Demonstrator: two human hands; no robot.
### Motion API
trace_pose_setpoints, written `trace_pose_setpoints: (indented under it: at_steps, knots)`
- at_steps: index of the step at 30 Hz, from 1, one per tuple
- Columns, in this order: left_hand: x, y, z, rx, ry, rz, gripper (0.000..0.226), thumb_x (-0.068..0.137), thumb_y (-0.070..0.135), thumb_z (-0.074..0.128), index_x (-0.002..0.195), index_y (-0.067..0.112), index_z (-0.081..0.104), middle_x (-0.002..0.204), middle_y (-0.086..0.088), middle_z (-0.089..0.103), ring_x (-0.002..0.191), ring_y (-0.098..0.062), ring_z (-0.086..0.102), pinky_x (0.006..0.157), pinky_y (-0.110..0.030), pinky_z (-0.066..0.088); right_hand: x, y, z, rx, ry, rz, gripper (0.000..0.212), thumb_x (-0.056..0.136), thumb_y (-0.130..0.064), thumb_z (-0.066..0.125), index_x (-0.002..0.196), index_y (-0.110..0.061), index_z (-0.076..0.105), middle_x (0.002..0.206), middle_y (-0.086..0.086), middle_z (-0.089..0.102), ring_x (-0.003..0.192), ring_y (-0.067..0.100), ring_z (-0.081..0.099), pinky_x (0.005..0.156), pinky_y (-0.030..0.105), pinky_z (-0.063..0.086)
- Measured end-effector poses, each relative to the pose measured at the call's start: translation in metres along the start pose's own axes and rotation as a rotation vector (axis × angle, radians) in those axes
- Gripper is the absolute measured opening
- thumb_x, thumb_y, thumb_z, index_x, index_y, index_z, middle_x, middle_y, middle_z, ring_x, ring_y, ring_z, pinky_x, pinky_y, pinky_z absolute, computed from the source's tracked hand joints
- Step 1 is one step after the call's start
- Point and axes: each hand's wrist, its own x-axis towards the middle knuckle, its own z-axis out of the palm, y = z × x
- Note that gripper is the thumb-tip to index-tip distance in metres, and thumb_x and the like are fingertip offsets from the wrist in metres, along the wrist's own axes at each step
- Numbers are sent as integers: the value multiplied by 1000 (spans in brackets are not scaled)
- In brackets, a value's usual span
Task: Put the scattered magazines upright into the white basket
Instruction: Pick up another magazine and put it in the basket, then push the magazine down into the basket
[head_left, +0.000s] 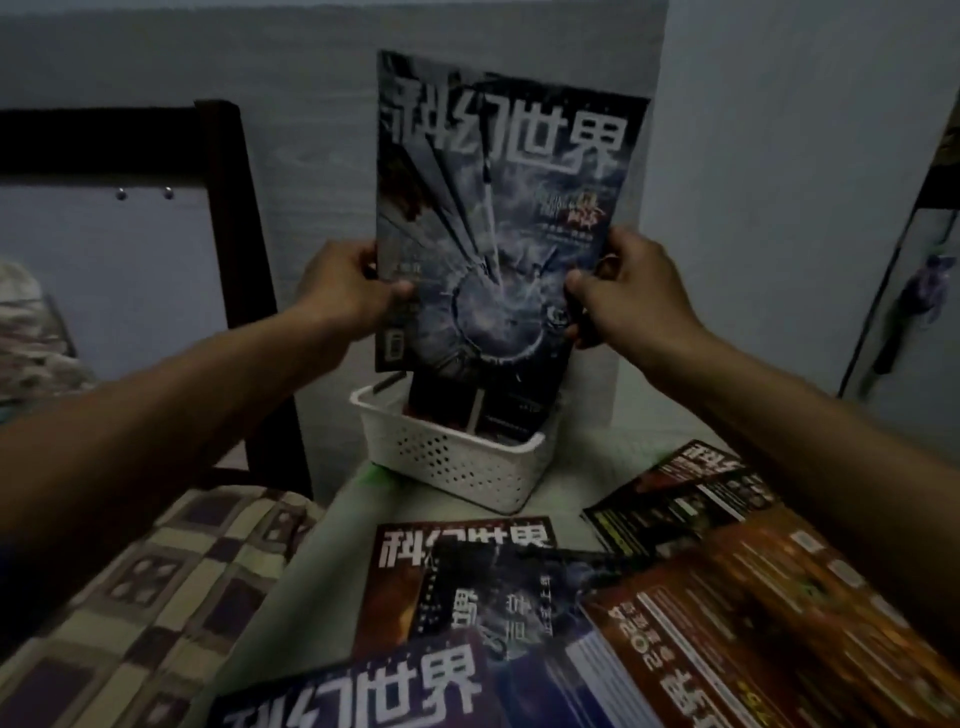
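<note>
The pale surface, crowded between a checked bedspread and a dark wooden frame, carries the loose pile of glossy magazines, overlapping flat in the foreground: at least five covers, dark blue, red-brown and orange. Beyond them stands the white perforated plastic basket, with at least one dark magazine already upright inside. Above it hangs the large blue-grey magazine with white title characters, held upright, its lower edge just over the rim. The left hand pinches its left edge and the right hand its right edge, each grip pressed tight on the cover. The step in hand looks like inserting this issue; next it needs lowering straight down in front of the one inside, keeping it vertical, before the grips let go.
</note>
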Motion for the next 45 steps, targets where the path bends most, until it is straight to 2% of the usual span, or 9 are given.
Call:
trace_pose_setpoints:
  at_steps: [6, 10, 13, 17, 21, 26, 34, 40, 45]
  knots:
    - [23, -79, 25, 257, -37, -3, 11, 80, 5, 77, 91, 5, 75, 69, 3, 67, 52, 4, 61, 48, -8, 45, 12, 64, 44, -98, -104, 79, 22, 84, -12, 62, 99, -28, 61, 103, 7, 71, 88, 27, 68, 80, 47, 58]
    - [33, -119, 25, 658, -190, -122, 53, 63, 36, 89, 107, 20, 65, 96, 2, 66, 82, -16, 65, 64, -23, 48, 21, 98, 56, -207, -122, 139, 20, 76, -28, 79, 82, -21, 62, 82, 4, 69, 74, 23, 68, 69, 44, 58]
    - [53, -117, 33, 399, -263, -125, 93, 57, 37, 91, 137, 19, 47, 122, 3, 55, 109, -14, 53, 86, -27, 47, 43, 94, 55, -173, 156, 153, 58, 69, -46, 83, 108, -17, 49, 106, 3, 63, 87, 21, 61, 73, 36, 51]
    - [68, -109, 55, -67, -305, -205, 78, 64, 22, 88, 130, 16, 47, 111, 0, 64, 99, -19, 63, 81, -31, 53, 62, 111, 66, 352, -48, 351, 117, 51, -45, 93, 146, -24, 28, 138, 6, 56, 114, 27, 63, 96, 45, 53]
    - [69, -126, 71, -145, -371, -249, 50, 71, 26, 83, 108, 8, 56, 86, -3, 67, 66, -6, 67, 54, -20, 51, 55, 145, 82, 410, -365, 334, 62, 68, -11, 86, 125, -16, 60, 116, 6, 73, 99, 20, 73, 87, 34, 58]
    - [72, -132, 69, -181, -339, -244, 53, 68, 24, 85, 113, 13, 58, 98, -8, 71, 81, -17, 70, 60, -25, 55, 60, 148, 76, 402, -392, 271, 49, 72, -6, 82, 117, -15, 66, 104, -1, 77, 90, 12, 74, 74, 20, 59]
    - [65, -146, 63, -207, -8, 54, 84, 52, 50, 89, 123, 20, 57, 111, 5, 71, 103, -11, 67, 88, -35, 57, 59, 132, 92, 387, -82, 67, 74, 67, -12, 88, 130, -18, 50, 118, -3, 69, 104, 13, 68, 88, 33, 55]
    - [68, -140, 71, -105, -110, -95, 69, 62, 29, 91, 119, 22, 53, 104, 11, 66, 96, -6, 63, 84, -28, 55, 55, 133, 112, 488, -79, 149, 86, 71, -3, 83, 143, -21, 40, 126, 3, 65, 109, 19, 67, 92, 45, 56]
    - [77, -150, 63, -54, -281, -205, 78, 47, 19, 96, 115, 18, 59, 103, -3, 74, 98, -24, 70, 82, -44, 61, 59, 138, 110, 440, -205, 265, 106, 58, 0, 90, 143, -25, 31, 121, 2, 65, 105, 21, 66, 93, 48, 55]
